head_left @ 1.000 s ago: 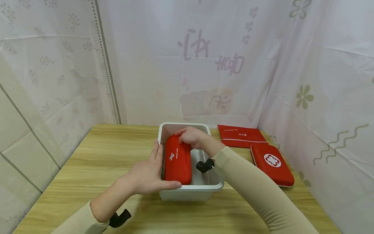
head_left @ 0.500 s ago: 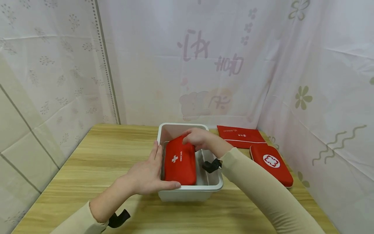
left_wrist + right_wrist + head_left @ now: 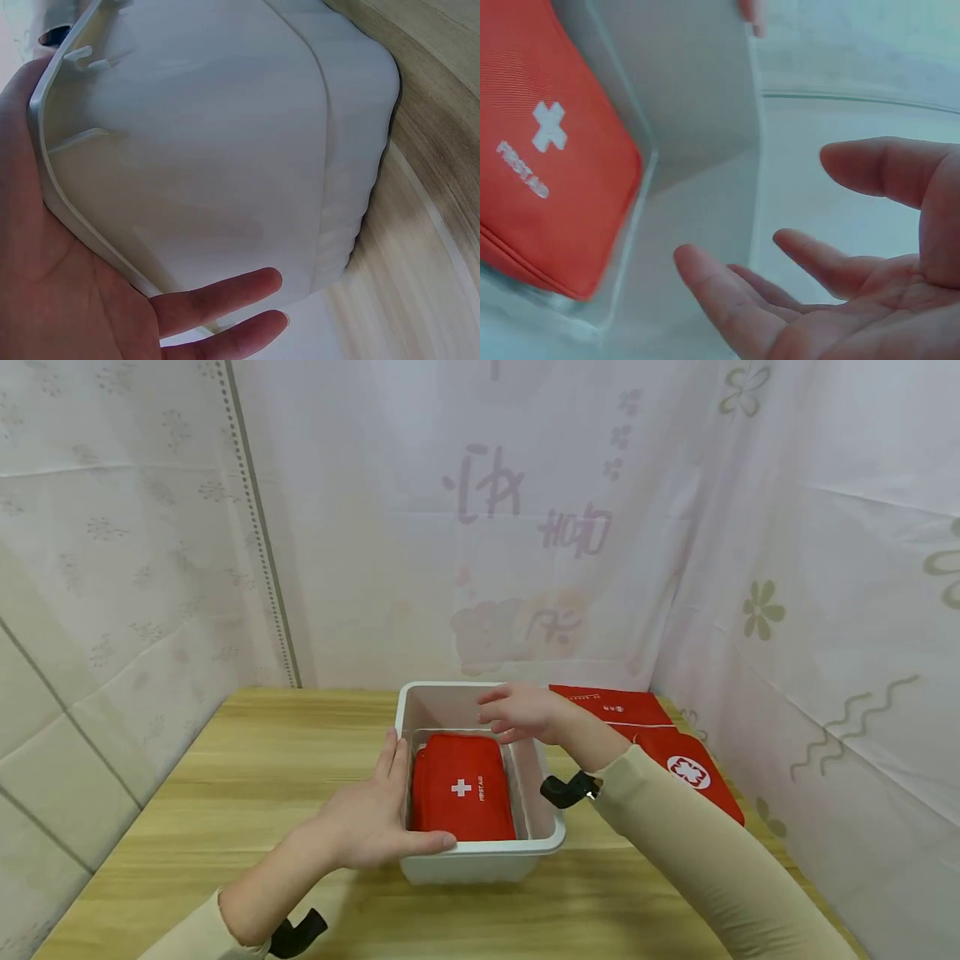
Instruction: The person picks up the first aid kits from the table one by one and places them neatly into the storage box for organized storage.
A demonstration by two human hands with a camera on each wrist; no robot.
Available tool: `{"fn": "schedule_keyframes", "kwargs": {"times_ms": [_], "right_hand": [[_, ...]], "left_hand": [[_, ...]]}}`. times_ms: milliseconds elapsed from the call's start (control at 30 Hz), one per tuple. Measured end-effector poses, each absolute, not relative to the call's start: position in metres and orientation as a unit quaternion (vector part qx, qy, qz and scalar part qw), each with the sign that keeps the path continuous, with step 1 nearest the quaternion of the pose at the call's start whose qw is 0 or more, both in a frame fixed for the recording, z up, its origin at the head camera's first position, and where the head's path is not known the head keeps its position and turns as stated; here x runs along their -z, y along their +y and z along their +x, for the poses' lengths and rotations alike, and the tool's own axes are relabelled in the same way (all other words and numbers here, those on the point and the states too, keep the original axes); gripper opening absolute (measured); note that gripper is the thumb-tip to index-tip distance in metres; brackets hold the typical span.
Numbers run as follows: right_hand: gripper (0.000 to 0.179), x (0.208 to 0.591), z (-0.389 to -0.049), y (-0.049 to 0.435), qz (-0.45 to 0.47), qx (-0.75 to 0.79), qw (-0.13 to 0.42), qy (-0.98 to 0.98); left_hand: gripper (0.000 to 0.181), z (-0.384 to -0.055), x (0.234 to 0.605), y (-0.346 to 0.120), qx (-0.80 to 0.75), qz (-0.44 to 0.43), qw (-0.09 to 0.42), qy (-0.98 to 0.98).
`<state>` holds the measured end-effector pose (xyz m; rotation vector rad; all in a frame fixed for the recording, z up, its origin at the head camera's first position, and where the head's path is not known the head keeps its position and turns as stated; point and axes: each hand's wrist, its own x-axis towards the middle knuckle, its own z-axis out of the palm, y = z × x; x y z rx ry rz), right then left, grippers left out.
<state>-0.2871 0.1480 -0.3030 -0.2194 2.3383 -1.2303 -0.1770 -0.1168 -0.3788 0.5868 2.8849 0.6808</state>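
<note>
A red first aid pouch (image 3: 462, 789) with a white cross lies flat inside a white plastic bin (image 3: 487, 848). My left hand (image 3: 367, 818) rests on the bin's near left corner, thumb along the front rim and fingers straight against the left side. In the left wrist view those fingers (image 3: 225, 296) lie along the bin's outer wall (image 3: 210, 172). Over the right part of the bin my right hand (image 3: 525, 714) hovers with nothing in it. The right wrist view has its fingers spread loosely, apart from the pouch (image 3: 555, 157).
Right of the bin on the wooden table (image 3: 300, 735) lies a red case (image 3: 712, 777) with a white round emblem. Behind it is a flat red pouch (image 3: 630, 706), partly hidden by my right arm. Patterned curtains (image 3: 375, 568) stand around the table.
The red first aid pouch has gone from tilted to flat in the bin. My right hand has let go of it and moved up and right. My left hand stays on the bin.
</note>
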Motion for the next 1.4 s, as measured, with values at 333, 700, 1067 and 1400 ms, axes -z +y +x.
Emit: {"fn": "schedule_keyframes", "kwargs": {"times_ms": [333, 700, 1067, 1400], "right_hand": [[0.061, 0.289, -0.278, 0.231, -0.145, 0.512, 0.136, 0.836], [0.066, 0.323, -0.274, 0.355, -0.067, 0.452, 0.063, 0.887], [0.073, 0.365, -0.263, 0.451, 0.021, 0.322, 0.067, 0.944], [0.095, 0.396, -0.254, 0.482, 0.028, 0.277, 0.152, 0.949]], "left_hand": [[0.15, -0.176, 0.378, -0.117, -0.225, 0.195, 0.061, 0.953], [0.15, -0.176, 0.378, -0.119, -0.223, 0.193, 0.056, 0.954], [0.148, -0.176, 0.377, -0.118, -0.219, 0.195, 0.056, 0.954], [0.151, -0.176, 0.377, -0.119, -0.218, 0.191, 0.063, 0.955]]}}
